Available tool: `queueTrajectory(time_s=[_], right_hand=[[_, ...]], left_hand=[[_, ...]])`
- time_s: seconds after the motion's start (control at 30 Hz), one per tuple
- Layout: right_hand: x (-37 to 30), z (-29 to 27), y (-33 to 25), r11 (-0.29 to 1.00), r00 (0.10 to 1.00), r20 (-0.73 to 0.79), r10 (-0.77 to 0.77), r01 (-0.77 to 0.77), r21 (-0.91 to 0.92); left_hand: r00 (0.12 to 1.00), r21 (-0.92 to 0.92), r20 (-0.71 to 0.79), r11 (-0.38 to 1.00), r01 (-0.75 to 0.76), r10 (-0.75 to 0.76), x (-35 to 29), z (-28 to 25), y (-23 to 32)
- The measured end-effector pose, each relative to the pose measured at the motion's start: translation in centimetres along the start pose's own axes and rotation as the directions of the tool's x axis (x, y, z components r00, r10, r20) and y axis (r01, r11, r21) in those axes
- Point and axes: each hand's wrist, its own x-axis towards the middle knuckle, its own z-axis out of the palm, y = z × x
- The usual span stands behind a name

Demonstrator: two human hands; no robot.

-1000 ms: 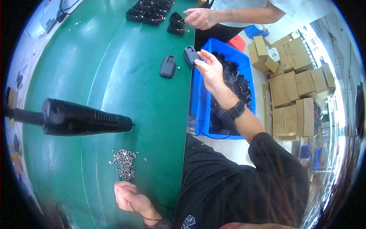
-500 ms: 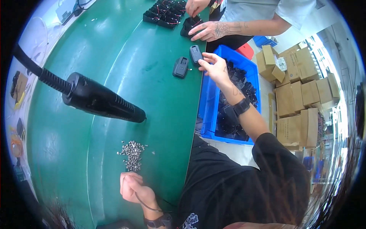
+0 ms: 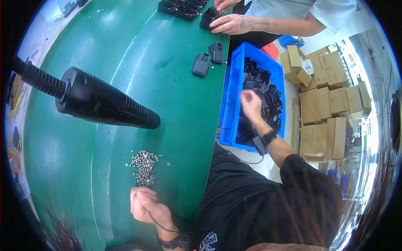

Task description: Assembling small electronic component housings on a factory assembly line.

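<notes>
My left hand [image 3: 146, 204] is closed on the green table, just below a pile of small silver screws [image 3: 144, 167]. What its curled fingers hold, if anything, is hidden. Over the blue bin [image 3: 233, 96] hangs my right hand [image 3: 252, 105], fingers curled in and nothing visible in them. Black plastic parts with wires [image 3: 270, 94] fill that bin. Two dark grey plastic cases, a nearer one [image 3: 201, 65] and a farther one [image 3: 216, 53], stand side by side near the table edge, each with a small white-tipped lead.
A thick black cylindrical tool [image 3: 109, 104] on a ribbed hose hangs above the table's left. Across the far end, a co-worker's hands [image 3: 230, 24] handle a black part beside a black tray [image 3: 180, 9]. Cardboard boxes [image 3: 320, 129] are stacked at the right.
My right hand has left the farther grey case and moved back over the bin, its fingers curling in. That case now sits turned beside the other. My left hand stays put.
</notes>
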Motion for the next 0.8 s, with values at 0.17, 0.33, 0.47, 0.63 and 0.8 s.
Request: queueTrajectory(time_s=[0.17, 0.33, 0.47, 0.63, 0.8], right_hand=[[-6.7, -4.1, 5.9, 0.929, 0.945, 0.314, 0.088, 0.036, -0.368], [-9.2, -4.0, 4.9, 0.857, 0.885, 0.456, -0.092, 0.304, -0.417], [-8.3, -3.4, 4.9, 0.845, 0.896, 0.444, 0.025, 0.218, -0.488], [-7.4, -3.4, 4.8, 0.818, 0.874, 0.486, 0.0, 0.279, -0.503], [-7.3, -3.1, 5.5, 0.812, 0.887, 0.46, -0.032, 0.291, -0.506]], left_hand=[[1.0, 0.009, 0.004, 1.0, -0.002, 0.002, -0.1, -0.2, -0.2], [1.0, 0.05, 0.004, 0.998, 0.023, -0.023, -0.1, -0.4, -0.3], [1.0, 0.03, 0.001, 1.0, 0.007, -0.007, 0.0, -0.1, -0.4], [1.0, 0.016, -0.012, 1.0, -0.003, 0.003, 0.0, -0.2, -0.4], [1.0, 0.002, -0.005, 1.0, 0.007, -0.007, -0.1, -0.3, -0.4]])
